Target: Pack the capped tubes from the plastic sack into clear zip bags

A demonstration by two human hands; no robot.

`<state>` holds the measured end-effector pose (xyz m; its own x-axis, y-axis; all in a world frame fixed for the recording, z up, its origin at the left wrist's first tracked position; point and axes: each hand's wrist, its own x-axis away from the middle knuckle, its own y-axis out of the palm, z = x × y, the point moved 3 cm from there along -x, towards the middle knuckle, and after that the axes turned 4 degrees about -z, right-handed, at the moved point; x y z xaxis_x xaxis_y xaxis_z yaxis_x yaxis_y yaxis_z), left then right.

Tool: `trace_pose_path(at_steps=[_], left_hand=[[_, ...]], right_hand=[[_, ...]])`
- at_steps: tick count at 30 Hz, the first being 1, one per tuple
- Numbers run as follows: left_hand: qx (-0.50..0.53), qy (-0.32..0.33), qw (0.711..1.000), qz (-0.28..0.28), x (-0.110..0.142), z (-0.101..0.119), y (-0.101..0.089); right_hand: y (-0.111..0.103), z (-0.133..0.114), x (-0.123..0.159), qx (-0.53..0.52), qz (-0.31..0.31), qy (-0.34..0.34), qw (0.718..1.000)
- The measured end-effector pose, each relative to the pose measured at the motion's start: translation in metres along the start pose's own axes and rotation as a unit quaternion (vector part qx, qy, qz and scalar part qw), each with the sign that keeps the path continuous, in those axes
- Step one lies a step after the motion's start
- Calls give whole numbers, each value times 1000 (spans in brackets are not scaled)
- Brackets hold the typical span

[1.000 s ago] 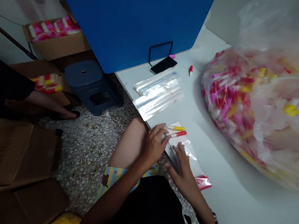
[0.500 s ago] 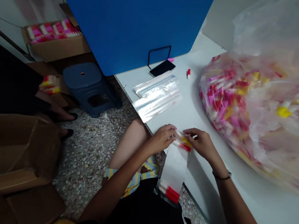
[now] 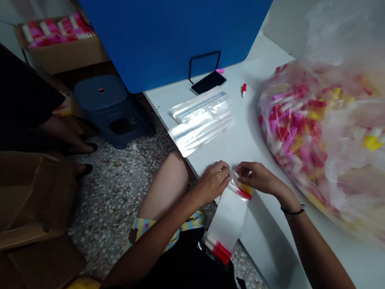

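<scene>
My left hand (image 3: 214,182) and my right hand (image 3: 256,176) are both pinched on the top edge of a small clear plastic bag (image 3: 227,220) at the front edge of the white table (image 3: 266,227). The bag hangs down over the table edge towards my lap. Red-capped pens (image 3: 219,250) lie at its bottom. A yellow-capped and a red-capped pen (image 3: 244,191) stick out at its mouth, between my fingers.
A stack of empty clear bags (image 3: 200,122) lies further back on the table, with a black phone (image 3: 208,82) on a wire stand and one loose red-capped pen (image 3: 243,90). A huge plastic sack of coloured pens (image 3: 336,133) fills the right. Blue stool (image 3: 111,107), cardboard boxes (image 3: 16,194) and another person's feet (image 3: 75,138) are on the floor left.
A second ago the bag lay flat on the table under my hands. It has since been lifted by its mouth and hangs over the edge, with both hands pinched at its top.
</scene>
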<state>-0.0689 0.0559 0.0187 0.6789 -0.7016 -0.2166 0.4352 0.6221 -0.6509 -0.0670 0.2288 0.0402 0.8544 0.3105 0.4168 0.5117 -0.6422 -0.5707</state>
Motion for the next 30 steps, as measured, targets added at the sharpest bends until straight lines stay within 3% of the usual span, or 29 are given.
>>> trace_pose_path(at_steps=[15, 20, 26, 30], left_hand=[[-72, -30, 997, -8, 0, 1, 1], [-86, -27, 996, -17, 1, 2, 1], [-113, -21, 993, -37, 1, 4, 2], [-123, -3, 991, -56, 2, 6, -1]], right_hand=[[-4, -14, -4, 50, -28, -40, 998], [0, -8, -4, 20, -49, -54, 997], [5, -1, 1, -45, -30, -54, 997], [11, -2, 8, -26, -37, -32, 998]])
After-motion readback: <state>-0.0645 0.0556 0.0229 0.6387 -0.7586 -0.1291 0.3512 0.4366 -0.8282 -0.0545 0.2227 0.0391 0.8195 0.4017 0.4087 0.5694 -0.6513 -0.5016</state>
